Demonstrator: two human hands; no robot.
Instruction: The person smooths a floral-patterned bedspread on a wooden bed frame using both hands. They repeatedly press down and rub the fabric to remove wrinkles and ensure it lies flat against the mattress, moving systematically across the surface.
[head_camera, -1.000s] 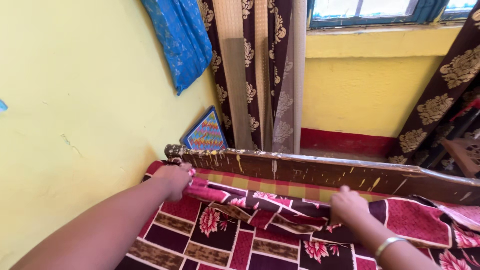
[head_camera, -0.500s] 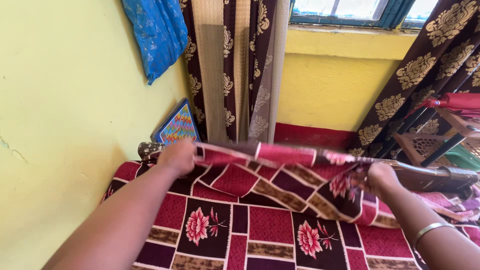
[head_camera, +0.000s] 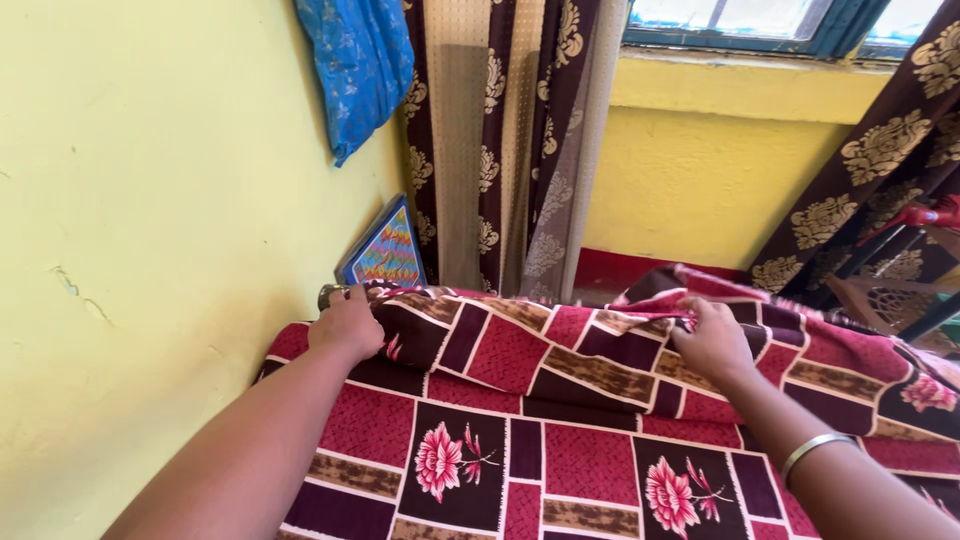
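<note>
Bedsheet (head_camera: 560, 440), maroon and red blocks with pink flowers, fills the lower half of your view from 7 o'clock round to 4 o'clock, lying flat nearest you and rising into a fold at its far edge. Your 2 forearms run up from the bottom corners, the right one wearing a silver bangle (head_camera: 815, 450) at 4 o'clock.

Your left hand (head_camera: 345, 325), at 10 o'clock of the sheet, is curled over the far corner, fingers closed on the cloth with the knuckles up. Your right hand (head_camera: 712, 340), at 2 o'clock, pinches the raised edge, fingertips pressed into a bunched ridge of cloth that stands up just beyond them. Between the 2 hands the edge lies draped in a band across the far side.

Just past your left hand, a small dark post end (head_camera: 330, 295) shows, touching the sheet corner. Beyond it at 11 o'clock a bright patterned board (head_camera: 385, 255) leans against the yellow wall (head_camera: 150, 200). Farther, at 12 o'clock, brown and beige curtains (head_camera: 500, 140) hang to the floor, with a blue cloth (head_camera: 355, 60) hanging to their left. At 1 o'clock sits a window (head_camera: 740, 15); at 3 o'clock, another curtain (head_camera: 880, 150) and wooden furniture (head_camera: 890, 300).
</note>
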